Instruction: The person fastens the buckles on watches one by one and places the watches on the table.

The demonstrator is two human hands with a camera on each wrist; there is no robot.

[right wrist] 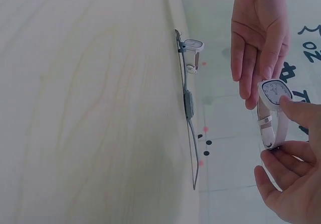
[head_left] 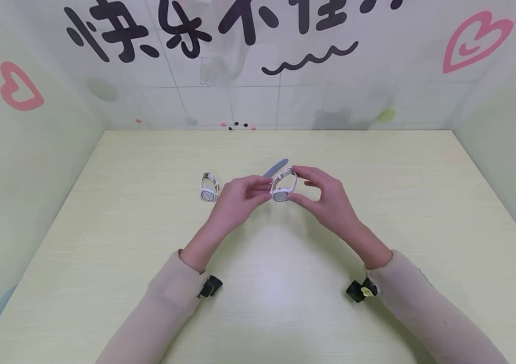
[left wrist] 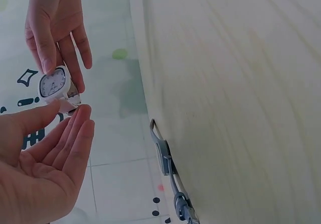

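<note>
A white wristwatch (head_left: 280, 194) with a rounded-square dial is held up off the table, its strap buckled into a loop. My left hand (head_left: 238, 201) pinches its left edge between thumb and fingers. From the other side my right hand (head_left: 330, 201) grips it, thumb at the case and fingertips at the far end of the strap (right wrist: 267, 133). The dial (left wrist: 52, 83) shows in both wrist views. Behind my left fingers lies a blue-grey watch (right wrist: 188, 105), partly hidden in the head view. Left of my left hand rests a second white watch (head_left: 209, 194), its strap also looped.
The pale wooden table (head_left: 267, 313) runs back to a printed wall sheet (head_left: 248, 106) with large black characters. Side panels (head_left: 12, 167) stand along its left and right edges. Small black devices (head_left: 210, 286) are strapped at both sleeve cuffs.
</note>
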